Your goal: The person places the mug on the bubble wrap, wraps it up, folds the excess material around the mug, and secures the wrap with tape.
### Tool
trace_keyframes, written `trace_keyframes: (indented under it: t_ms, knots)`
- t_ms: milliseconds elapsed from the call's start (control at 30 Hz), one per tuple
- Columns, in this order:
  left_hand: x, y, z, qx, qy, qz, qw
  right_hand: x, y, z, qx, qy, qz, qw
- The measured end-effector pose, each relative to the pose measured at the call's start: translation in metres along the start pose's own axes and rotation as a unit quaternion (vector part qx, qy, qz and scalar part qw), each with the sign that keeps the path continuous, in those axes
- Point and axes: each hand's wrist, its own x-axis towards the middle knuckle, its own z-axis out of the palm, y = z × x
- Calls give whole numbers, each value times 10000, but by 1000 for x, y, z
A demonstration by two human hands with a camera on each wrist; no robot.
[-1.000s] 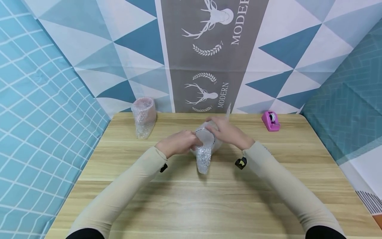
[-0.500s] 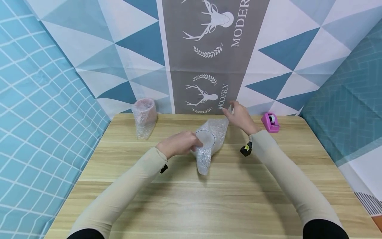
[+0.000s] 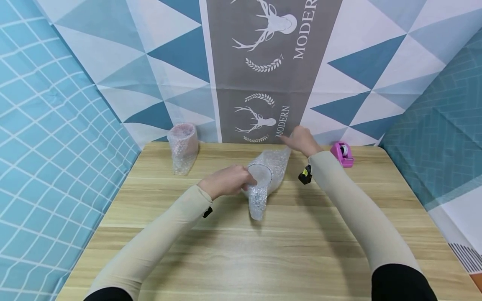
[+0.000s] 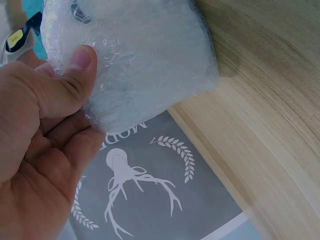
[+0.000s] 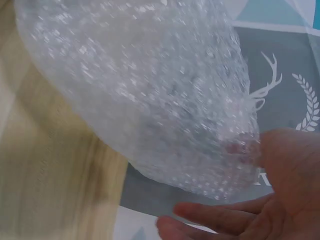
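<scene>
A bubble-wrapped bundle [image 3: 276,163] with a dark-edged round face lies near the middle of the table [image 3: 241,251]. One wrapped end juts toward me and the loose far end points up to the right. My left hand [image 3: 231,179] grips the bundle's left side; its thumb presses on the bubble wrap [image 4: 145,60] in the left wrist view. At the far end is my right hand [image 3: 302,140]. In the right wrist view its thumb shows through the clear bubble wrap [image 5: 150,100], while the other fingers [image 5: 215,215] extend below the wrap's edge. What is inside the wrap is hidden.
Another bubble-wrapped cylinder [image 3: 183,146] stands at the table's back left. A pink tape dispenser [image 3: 342,154] sits at the back right, close to my right forearm. A patterned cloth [image 3: 180,62] hangs right behind the table's back edge.
My right hand has left the top of the bundle and moved up and right to its far end, then drawn its fingers in there. The left hand keeps its hold.
</scene>
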Motion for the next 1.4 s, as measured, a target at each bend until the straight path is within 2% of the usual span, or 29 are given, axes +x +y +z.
trace_keyframes:
  t_ms: [100,333,467,767,1133,1400]
  knots:
    - [0,0,0,14,-14,-12,10000,6,0,-4,-69,-142,157,9998]
    - [0,1,-1,18,37,39,10000,12,1,-9,529,-499,561,9958]
    - [0,1,-1,33,40,49,10000,10,-3,-10,640,-598,593,9944]
    - [-1,0,0,33,35,48,10000,6,-11,-12,552,-714,419,9950]
    - [0,0,0,89,-58,-26,9999,0,-16,-13,282,-607,44,9977]
    - [-1,0,-1,101,-65,-15,9999,-12,-32,-17,233,-566,-316,9976]
